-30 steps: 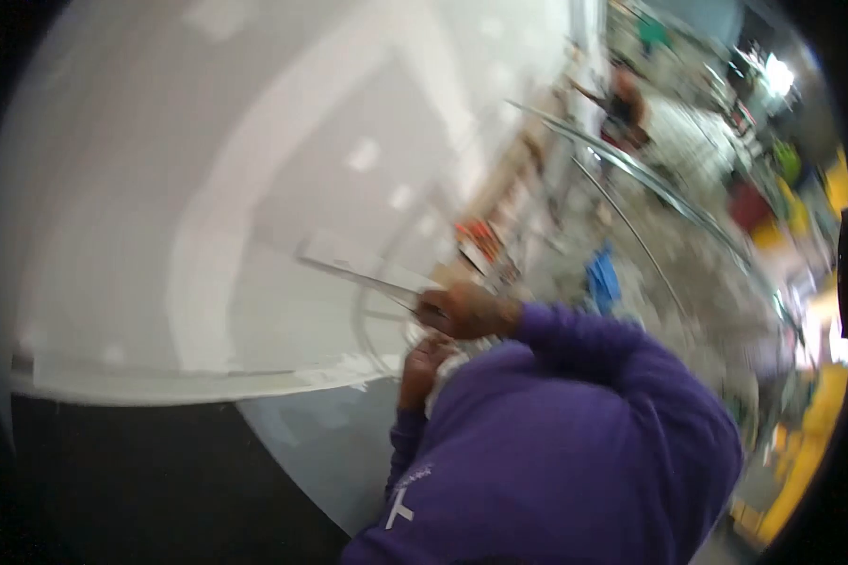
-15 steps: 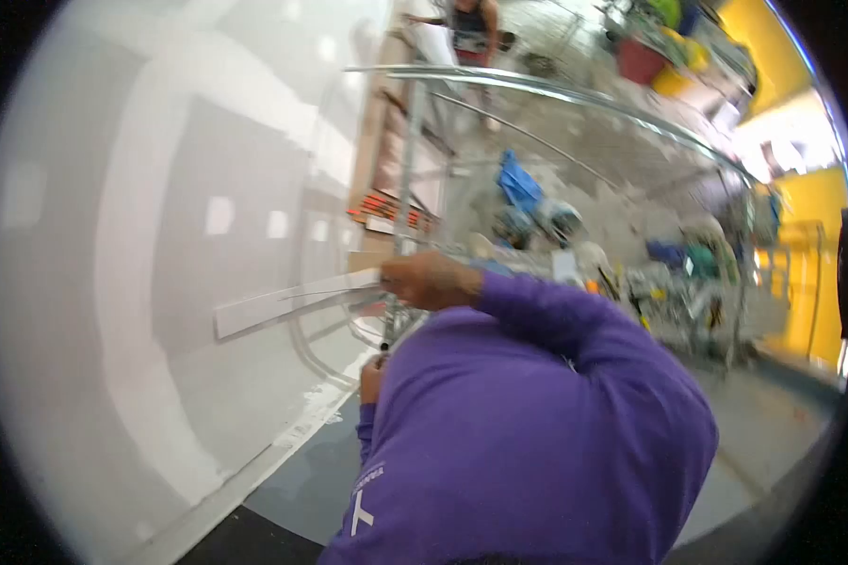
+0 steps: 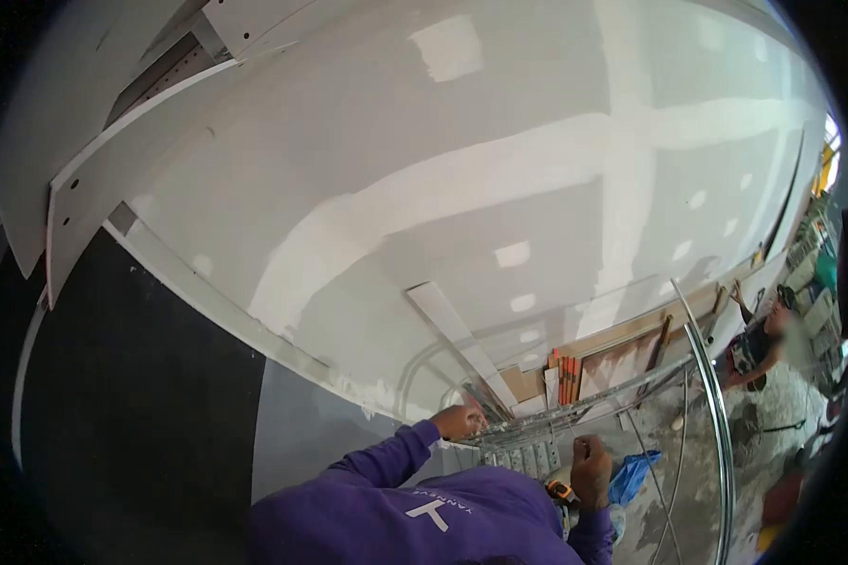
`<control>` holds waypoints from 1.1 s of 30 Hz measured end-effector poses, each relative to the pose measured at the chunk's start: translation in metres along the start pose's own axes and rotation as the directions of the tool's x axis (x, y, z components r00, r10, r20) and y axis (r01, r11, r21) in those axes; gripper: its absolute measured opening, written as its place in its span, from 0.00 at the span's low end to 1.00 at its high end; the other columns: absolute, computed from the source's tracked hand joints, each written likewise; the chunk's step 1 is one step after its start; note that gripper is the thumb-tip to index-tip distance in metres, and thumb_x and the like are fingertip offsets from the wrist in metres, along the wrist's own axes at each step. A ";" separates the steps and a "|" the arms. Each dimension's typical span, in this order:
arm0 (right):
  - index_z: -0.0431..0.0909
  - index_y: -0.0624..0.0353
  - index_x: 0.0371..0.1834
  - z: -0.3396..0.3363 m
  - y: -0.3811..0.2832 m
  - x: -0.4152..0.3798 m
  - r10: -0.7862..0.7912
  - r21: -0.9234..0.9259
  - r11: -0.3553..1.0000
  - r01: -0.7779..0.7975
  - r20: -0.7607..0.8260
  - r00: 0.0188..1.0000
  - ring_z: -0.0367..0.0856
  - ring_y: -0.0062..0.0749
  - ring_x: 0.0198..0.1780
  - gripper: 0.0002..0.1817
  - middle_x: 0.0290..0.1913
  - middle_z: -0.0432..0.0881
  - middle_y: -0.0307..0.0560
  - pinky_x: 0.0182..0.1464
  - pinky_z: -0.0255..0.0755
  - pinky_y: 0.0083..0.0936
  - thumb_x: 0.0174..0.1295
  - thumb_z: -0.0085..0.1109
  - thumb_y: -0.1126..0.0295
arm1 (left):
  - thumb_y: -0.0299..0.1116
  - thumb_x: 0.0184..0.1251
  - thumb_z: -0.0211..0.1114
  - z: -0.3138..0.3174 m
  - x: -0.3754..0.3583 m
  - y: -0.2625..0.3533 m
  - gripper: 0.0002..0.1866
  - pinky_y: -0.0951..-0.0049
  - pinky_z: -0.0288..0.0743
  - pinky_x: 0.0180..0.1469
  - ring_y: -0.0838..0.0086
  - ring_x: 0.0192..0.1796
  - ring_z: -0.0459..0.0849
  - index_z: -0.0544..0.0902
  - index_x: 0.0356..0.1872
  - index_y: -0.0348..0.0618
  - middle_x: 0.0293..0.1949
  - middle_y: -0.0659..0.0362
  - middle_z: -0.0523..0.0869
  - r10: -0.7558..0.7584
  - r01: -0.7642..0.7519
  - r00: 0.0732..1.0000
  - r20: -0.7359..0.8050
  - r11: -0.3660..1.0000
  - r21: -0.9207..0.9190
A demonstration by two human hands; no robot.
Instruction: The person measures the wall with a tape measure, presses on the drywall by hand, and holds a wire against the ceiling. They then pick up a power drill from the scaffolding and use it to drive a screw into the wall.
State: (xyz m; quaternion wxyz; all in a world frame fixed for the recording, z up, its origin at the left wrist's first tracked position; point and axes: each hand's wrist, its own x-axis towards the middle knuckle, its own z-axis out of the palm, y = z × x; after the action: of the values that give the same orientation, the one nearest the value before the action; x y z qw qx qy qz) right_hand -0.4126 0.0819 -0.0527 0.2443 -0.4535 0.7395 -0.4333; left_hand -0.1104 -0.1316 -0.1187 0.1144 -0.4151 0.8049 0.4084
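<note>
The left hand [image 3: 459, 420] is gripping the lower end of a long white strip [image 3: 462, 341] that is leaning up against the patched drywall [image 3: 499, 141]. The right hand [image 3: 591, 468] is closing around the scaffold's metal rail [image 3: 575, 411], just beside it.

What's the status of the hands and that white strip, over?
Left hand at the lower end of the white strip, grip unclear. Right hand closed beside the metal rail. Strip leans up along the drywall. Nothing in between.
</note>
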 end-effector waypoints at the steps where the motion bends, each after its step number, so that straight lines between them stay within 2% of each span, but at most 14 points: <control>1: 0.77 0.61 0.37 -0.001 0.005 0.010 -0.024 -0.007 1.000 0.024 -0.001 1.000 0.81 0.53 0.27 0.08 0.27 0.82 0.55 0.29 0.71 0.41 0.68 0.57 0.67 | 0.49 0.66 0.65 -0.010 0.005 -0.001 0.28 0.56 0.70 0.64 0.52 0.61 0.78 0.78 0.60 0.41 0.58 0.43 0.81 0.039 -0.036 0.997 -0.071 0.999 0.040; 4: 0.78 0.59 0.36 -0.011 0.010 0.039 -0.060 -0.022 0.998 0.060 0.023 0.998 0.81 0.53 0.26 0.07 0.24 0.81 0.53 0.29 0.71 0.42 0.67 0.58 0.67 | 0.47 0.63 0.69 -0.051 0.040 -0.031 0.31 0.54 0.62 0.72 0.49 0.71 0.67 0.75 0.65 0.45 0.66 0.42 0.72 0.211 -0.123 0.910 -0.356 0.959 0.255; 6: 0.78 0.58 0.36 -0.015 0.014 0.058 -0.068 -0.033 0.997 0.070 0.052 0.996 0.81 0.52 0.25 0.07 0.22 0.80 0.52 0.28 0.71 0.42 0.67 0.58 0.67 | 0.42 0.57 0.72 -0.125 0.041 0.001 0.38 0.50 0.59 0.73 0.43 0.73 0.61 0.69 0.68 0.41 0.70 0.37 0.64 0.344 -0.069 0.787 -0.512 0.873 0.482; 10: 0.78 0.58 0.36 -0.008 0.038 0.085 -0.015 -0.055 0.998 0.022 0.124 0.992 0.81 0.51 0.24 0.07 0.20 0.79 0.51 0.28 0.70 0.42 0.65 0.60 0.67 | 0.38 0.54 0.73 -0.285 0.039 0.075 0.44 0.46 0.54 0.74 0.38 0.77 0.52 0.63 0.73 0.43 0.75 0.36 0.54 0.481 0.185 0.499 -0.721 0.754 0.631; 12: 0.79 0.58 0.36 0.001 0.050 0.094 0.003 -0.066 0.998 0.008 0.158 0.988 0.81 0.50 0.24 0.07 0.21 0.80 0.51 0.29 0.71 0.42 0.65 0.60 0.66 | 0.37 0.56 0.73 -0.347 0.034 0.120 0.47 0.45 0.50 0.75 0.39 0.78 0.47 0.56 0.76 0.45 0.77 0.37 0.48 0.510 0.336 0.385 -0.769 0.699 0.632; 14: 0.79 0.59 0.36 0.011 0.063 0.098 -0.022 -0.084 0.996 0.039 0.192 0.981 0.82 0.50 0.25 0.07 0.21 0.81 0.51 0.29 0.72 0.41 0.65 0.60 0.66 | 0.38 0.54 0.74 -0.396 0.036 0.144 0.49 0.43 0.52 0.74 0.39 0.78 0.46 0.56 0.76 0.41 0.77 0.37 0.49 0.576 0.460 0.255 -0.776 0.634 0.622; 19: 0.79 0.61 0.35 0.030 0.052 0.105 -0.067 -0.062 0.995 0.084 0.242 0.968 0.82 0.47 0.24 0.09 0.21 0.81 0.53 0.28 0.72 0.40 0.65 0.59 0.65 | 0.49 0.48 0.80 -0.441 0.061 0.152 0.62 0.37 0.44 0.76 0.41 0.80 0.41 0.47 0.79 0.43 0.78 0.39 0.45 0.452 0.627 0.315 -0.835 0.561 0.540; 22: 0.79 0.60 0.35 0.055 0.070 0.113 -0.047 -0.033 0.998 0.058 0.271 0.962 0.82 0.48 0.25 0.09 0.21 0.80 0.53 0.29 0.72 0.43 0.65 0.59 0.65 | 0.51 0.46 0.80 -0.440 0.069 0.157 0.63 0.38 0.44 0.76 0.42 0.80 0.41 0.48 0.79 0.44 0.78 0.39 0.45 0.393 0.697 0.314 -0.864 0.523 0.491; 23: 0.78 0.60 0.41 0.057 0.074 0.122 0.035 -0.058 0.998 -0.011 0.428 0.903 0.84 0.53 0.29 0.11 0.25 0.83 0.57 0.33 0.76 0.46 0.65 0.59 0.63 | 0.52 0.45 0.80 -0.451 0.064 0.159 0.63 0.38 0.45 0.76 0.42 0.80 0.43 0.49 0.79 0.44 0.78 0.39 0.47 0.420 0.732 0.267 -0.867 0.496 0.466; 25: 0.77 0.60 0.42 0.083 0.087 0.128 -0.137 -0.074 0.981 0.179 0.383 0.913 0.84 0.56 0.30 0.13 0.26 0.83 0.57 0.33 0.76 0.47 0.65 0.59 0.61 | 0.52 0.42 0.81 -0.446 0.078 0.143 0.63 0.39 0.46 0.76 0.42 0.79 0.45 0.51 0.78 0.45 0.78 0.40 0.49 0.446 0.739 0.256 -0.857 0.481 0.471; 26: 0.77 0.58 0.42 0.085 0.083 0.131 0.016 -0.245 0.962 0.117 0.483 0.875 0.84 0.58 0.32 0.13 0.29 0.84 0.58 0.34 0.76 0.48 0.66 0.58 0.60 | 0.52 0.41 0.81 -0.450 0.080 0.139 0.64 0.40 0.47 0.76 0.42 0.79 0.46 0.51 0.78 0.45 0.78 0.39 0.50 0.472 0.738 0.252 -0.845 0.471 0.483; 30: 0.77 0.56 0.42 0.078 0.044 0.145 -0.058 -0.178 0.971 0.161 0.478 0.876 0.83 0.57 0.33 0.08 0.30 0.84 0.57 0.36 0.76 0.47 0.66 0.57 0.65 | 0.52 0.44 0.80 -0.449 0.087 0.126 0.59 0.47 0.51 0.76 0.44 0.78 0.53 0.56 0.77 0.44 0.77 0.42 0.54 0.610 0.746 0.197 -0.768 0.414 0.521; 32: 0.77 0.55 0.41 0.088 0.052 0.148 -0.057 -0.212 0.961 0.176 0.471 0.880 0.83 0.57 0.34 0.08 0.31 0.84 0.57 0.36 0.76 0.47 0.66 0.56 0.65 | 0.46 0.52 0.77 -0.455 0.094 0.110 0.57 0.49 0.59 0.74 0.46 0.75 0.60 0.48 0.79 0.52 0.75 0.39 0.57 0.661 0.828 0.163 -0.733 0.312 0.466; 33: 0.77 0.55 0.41 0.093 0.056 0.154 -0.067 -0.223 0.956 0.189 0.461 0.885 0.83 0.57 0.35 0.08 0.32 0.84 0.57 0.37 0.76 0.47 0.66 0.56 0.64 | 0.45 0.54 0.76 -0.458 0.095 0.105 0.57 0.49 0.57 0.74 0.47 0.76 0.57 0.46 0.79 0.55 0.76 0.39 0.54 0.644 0.793 0.163 -0.747 0.365 0.488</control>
State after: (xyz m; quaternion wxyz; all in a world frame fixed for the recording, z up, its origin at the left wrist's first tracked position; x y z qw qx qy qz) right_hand -0.4405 -0.0814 -0.1435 0.3165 -0.6176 0.6820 -0.2309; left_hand -0.1796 -0.4973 0.1839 -0.1966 -0.4717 0.6896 -0.5131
